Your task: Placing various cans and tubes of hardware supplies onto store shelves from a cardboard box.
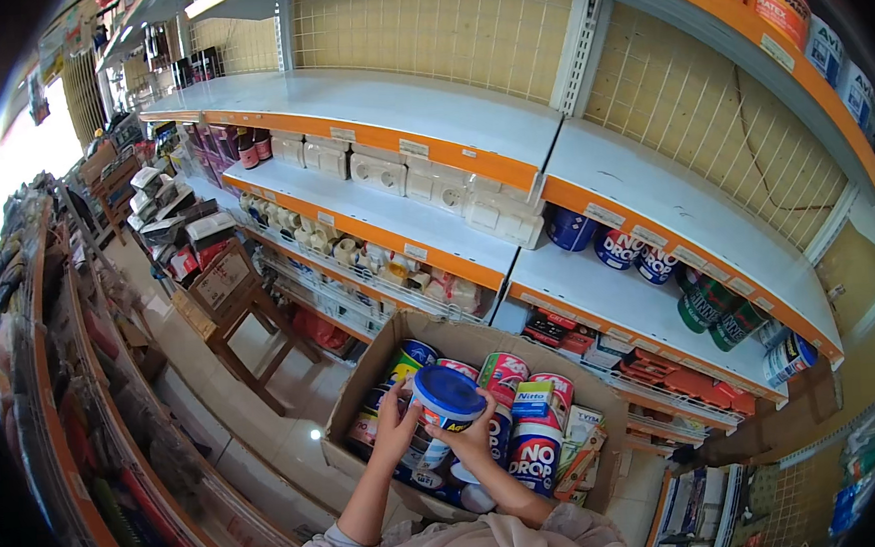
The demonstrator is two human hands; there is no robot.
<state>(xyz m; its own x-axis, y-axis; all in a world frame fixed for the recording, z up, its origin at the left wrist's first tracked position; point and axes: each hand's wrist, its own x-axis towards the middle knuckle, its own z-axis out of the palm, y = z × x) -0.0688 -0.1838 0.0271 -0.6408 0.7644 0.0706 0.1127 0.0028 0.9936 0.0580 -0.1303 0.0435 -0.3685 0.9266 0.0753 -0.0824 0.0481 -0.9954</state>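
Note:
Both my hands hold a round plastic tub with a blue lid (448,389) over an open cardboard box (348,414). My left hand (398,426) grips the tub's left side and my right hand (466,437) its lower right side. Inside the box, paint cans (504,375) stand close together, with a No Drop tub (535,455) to the right of my right hand. A small Nitto box (533,399) rests on the cans. Flat packets (583,445) fill the box's right end. My forearms hide part of the contents.
White shelves with orange edges (372,195) run behind the box, bearing wall sockets (379,172), blue tubs (616,247) and green cans (706,302). A wooden chair (238,323) carrying a carton stands to the left. Another loaded rack (78,416) lines the far left.

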